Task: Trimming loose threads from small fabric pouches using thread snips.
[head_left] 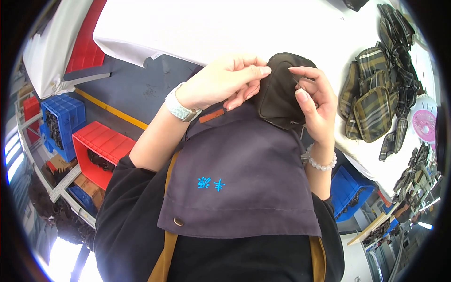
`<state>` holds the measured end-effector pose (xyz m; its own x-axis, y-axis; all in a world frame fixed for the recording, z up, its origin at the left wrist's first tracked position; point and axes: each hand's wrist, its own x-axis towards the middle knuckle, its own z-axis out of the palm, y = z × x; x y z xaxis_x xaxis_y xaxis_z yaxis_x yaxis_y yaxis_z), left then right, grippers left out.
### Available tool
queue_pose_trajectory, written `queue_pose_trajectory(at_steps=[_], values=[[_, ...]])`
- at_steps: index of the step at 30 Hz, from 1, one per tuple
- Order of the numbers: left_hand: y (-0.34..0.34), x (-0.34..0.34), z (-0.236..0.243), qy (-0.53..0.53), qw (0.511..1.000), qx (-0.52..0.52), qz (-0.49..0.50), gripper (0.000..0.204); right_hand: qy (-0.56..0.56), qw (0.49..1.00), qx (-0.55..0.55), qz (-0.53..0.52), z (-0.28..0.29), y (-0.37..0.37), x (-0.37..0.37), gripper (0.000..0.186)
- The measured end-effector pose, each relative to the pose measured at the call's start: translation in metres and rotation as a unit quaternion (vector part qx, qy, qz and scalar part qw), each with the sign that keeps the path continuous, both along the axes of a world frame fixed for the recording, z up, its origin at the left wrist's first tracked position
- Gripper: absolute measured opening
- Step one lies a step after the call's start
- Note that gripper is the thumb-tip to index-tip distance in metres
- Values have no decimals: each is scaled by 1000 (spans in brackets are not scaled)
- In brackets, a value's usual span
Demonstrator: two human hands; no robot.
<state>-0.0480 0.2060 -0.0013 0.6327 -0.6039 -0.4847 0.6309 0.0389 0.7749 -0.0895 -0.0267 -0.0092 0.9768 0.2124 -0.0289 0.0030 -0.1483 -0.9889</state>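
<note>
A small dark olive-black pouch (282,94) with rounded corners stands in front of my apron, at the near edge of the white table. My left hand (232,82), a pale watch on its wrist, is at the pouch's upper left. Its thumb and index finger are pinched together; whatever lies between them is too small to make out. On the pouch's right side, my right hand (317,96) has its fingers curled inward. Something thin shows between its thumb and index finger, but its kind cannot be told. A beaded bracelet (322,162) circles that wrist.
The white table (211,28) spans the far side. Plaid bags (373,103) are piled on its right, near a pink fan (424,120). Blue (66,122) and red (101,150) crates stand at the left, and a blue crate (347,192) sits low at the right.
</note>
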Motion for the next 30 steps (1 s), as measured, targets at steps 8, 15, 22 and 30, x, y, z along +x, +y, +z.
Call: queue_pose_trajectory(at_steps=[8, 15, 22, 30], values=[[-11, -4, -19, -141, 987, 29, 72, 12, -54, 996, -52, -51, 2, 28, -4, 23], [-4, -5, -14, -137, 986, 68, 72, 14, -66, 990, -100, -72, 1, 30, -4, 27], [0, -3, -17, -159, 981, 89, 71, 15, -28, 991, -107, -77, 3, 25, -5, 28], [-6, -5, -23, -202, 968, 114, 92, 11, -39, 990, -103, -86, 1, 29, -5, 26]])
